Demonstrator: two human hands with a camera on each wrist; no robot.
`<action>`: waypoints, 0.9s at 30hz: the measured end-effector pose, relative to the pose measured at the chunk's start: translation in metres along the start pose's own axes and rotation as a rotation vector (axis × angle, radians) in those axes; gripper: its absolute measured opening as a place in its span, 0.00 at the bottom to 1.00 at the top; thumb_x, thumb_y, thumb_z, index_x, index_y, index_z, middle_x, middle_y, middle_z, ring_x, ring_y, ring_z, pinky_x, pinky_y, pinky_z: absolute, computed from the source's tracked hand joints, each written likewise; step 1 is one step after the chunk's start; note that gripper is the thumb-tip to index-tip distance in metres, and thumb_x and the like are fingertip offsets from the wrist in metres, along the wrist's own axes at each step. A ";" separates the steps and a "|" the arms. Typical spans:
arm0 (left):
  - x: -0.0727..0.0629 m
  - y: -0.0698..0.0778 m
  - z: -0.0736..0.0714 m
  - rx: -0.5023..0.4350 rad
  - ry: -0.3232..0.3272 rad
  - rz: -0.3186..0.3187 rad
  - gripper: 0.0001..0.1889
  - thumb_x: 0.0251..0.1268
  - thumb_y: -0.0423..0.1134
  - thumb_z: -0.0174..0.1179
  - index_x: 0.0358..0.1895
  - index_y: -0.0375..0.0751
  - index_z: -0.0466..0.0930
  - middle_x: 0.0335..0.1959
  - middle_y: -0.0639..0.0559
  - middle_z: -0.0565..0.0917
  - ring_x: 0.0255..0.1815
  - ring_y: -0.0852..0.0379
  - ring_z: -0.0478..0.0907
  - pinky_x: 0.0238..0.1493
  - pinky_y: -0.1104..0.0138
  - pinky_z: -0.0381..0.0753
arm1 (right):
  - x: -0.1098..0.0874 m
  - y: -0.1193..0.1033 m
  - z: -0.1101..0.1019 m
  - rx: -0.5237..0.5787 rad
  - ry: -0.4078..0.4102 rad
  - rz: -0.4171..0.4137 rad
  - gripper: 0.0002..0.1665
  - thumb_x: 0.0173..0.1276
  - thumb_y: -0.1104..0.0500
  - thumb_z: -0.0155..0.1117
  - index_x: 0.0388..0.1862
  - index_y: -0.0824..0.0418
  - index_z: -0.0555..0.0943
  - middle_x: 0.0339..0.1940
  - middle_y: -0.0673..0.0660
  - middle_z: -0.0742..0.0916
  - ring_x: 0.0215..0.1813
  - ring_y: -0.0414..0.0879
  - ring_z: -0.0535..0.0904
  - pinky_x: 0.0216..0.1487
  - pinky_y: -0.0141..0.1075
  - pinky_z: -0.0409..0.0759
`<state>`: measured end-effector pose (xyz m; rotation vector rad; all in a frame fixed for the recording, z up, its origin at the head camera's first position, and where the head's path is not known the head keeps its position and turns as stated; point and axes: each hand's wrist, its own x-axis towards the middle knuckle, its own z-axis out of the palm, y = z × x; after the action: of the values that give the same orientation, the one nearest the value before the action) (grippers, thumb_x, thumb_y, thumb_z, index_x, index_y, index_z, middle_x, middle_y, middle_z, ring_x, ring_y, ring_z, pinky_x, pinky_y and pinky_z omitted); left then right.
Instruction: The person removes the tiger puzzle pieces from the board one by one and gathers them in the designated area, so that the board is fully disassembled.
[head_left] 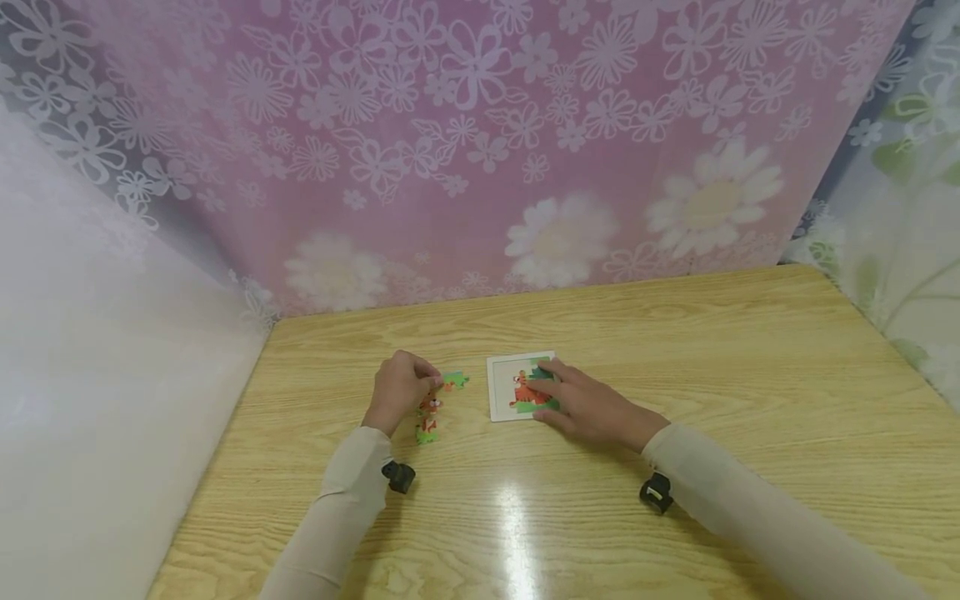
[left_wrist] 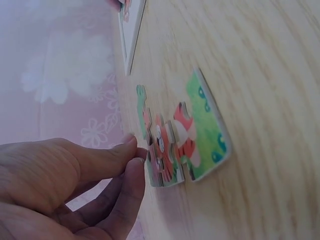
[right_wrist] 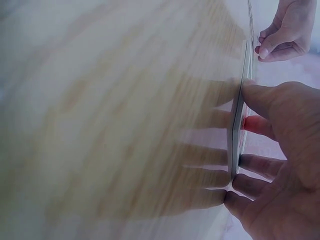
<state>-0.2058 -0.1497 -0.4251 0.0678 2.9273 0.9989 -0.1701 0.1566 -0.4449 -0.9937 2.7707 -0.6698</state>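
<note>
My left hand (head_left: 401, 387) is over a few loose jigsaw pieces on the table, thumb and fingertips pinching at the edge of one piece. Beside it lie a green and orange piece (head_left: 455, 381) and a green-bottomed piece (head_left: 426, 435). In the left wrist view, a green corner piece (left_wrist: 207, 130) with a striped orange figure lies flat near the fingers. My right hand (head_left: 592, 404) rests with spread fingers on a square puzzle board (head_left: 501, 392) with a white border. A partly assembled tiger picture (head_left: 522, 392) shows on the board, its right side hidden by fingers.
The wooden table (head_left: 712, 367) meets a pink flowered curtain (head_left: 465, 208) at the back. A pale covering (head_left: 112, 333) stands along the left side. Small black cameras sit on both wrists, and light glares off the table in front of the board.
</note>
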 end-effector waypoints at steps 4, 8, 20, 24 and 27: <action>-0.001 0.005 0.002 -0.023 -0.009 0.010 0.04 0.65 0.36 0.70 0.37 0.39 0.92 0.36 0.48 0.90 0.34 0.53 0.86 0.39 0.56 0.85 | 0.000 0.001 0.001 -0.025 0.018 -0.023 0.32 0.78 0.48 0.60 0.73 0.65 0.72 0.77 0.71 0.64 0.77 0.71 0.56 0.71 0.59 0.65; -0.004 0.015 0.004 -0.068 -0.038 0.022 0.05 0.66 0.35 0.69 0.38 0.38 0.91 0.37 0.47 0.90 0.34 0.53 0.85 0.37 0.57 0.85 | -0.001 0.001 0.003 -0.035 0.037 -0.034 0.32 0.77 0.48 0.62 0.72 0.66 0.73 0.76 0.71 0.65 0.77 0.71 0.57 0.71 0.58 0.66; -0.009 0.045 0.033 -0.090 -0.116 0.111 0.05 0.66 0.34 0.69 0.40 0.38 0.91 0.38 0.48 0.89 0.40 0.51 0.85 0.41 0.58 0.84 | -0.013 0.002 -0.002 -0.004 0.034 -0.040 0.33 0.77 0.48 0.61 0.74 0.64 0.71 0.75 0.70 0.68 0.77 0.68 0.58 0.70 0.59 0.67; -0.011 0.055 0.044 -0.079 -0.143 0.136 0.06 0.67 0.35 0.69 0.43 0.37 0.91 0.40 0.48 0.89 0.43 0.51 0.85 0.45 0.58 0.84 | -0.018 0.004 -0.005 -0.004 0.015 -0.030 0.32 0.78 0.48 0.60 0.75 0.61 0.71 0.76 0.67 0.69 0.78 0.64 0.60 0.69 0.59 0.68; -0.011 0.063 0.051 -0.067 -0.160 0.150 0.09 0.67 0.35 0.68 0.46 0.36 0.90 0.42 0.47 0.89 0.45 0.51 0.85 0.46 0.58 0.84 | -0.019 0.006 -0.006 -0.001 0.007 -0.032 0.31 0.78 0.48 0.60 0.74 0.60 0.72 0.76 0.66 0.69 0.77 0.63 0.61 0.68 0.59 0.69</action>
<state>-0.1902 -0.0694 -0.4263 0.3524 2.7742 1.0567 -0.1606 0.1751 -0.4433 -1.0406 2.7669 -0.6773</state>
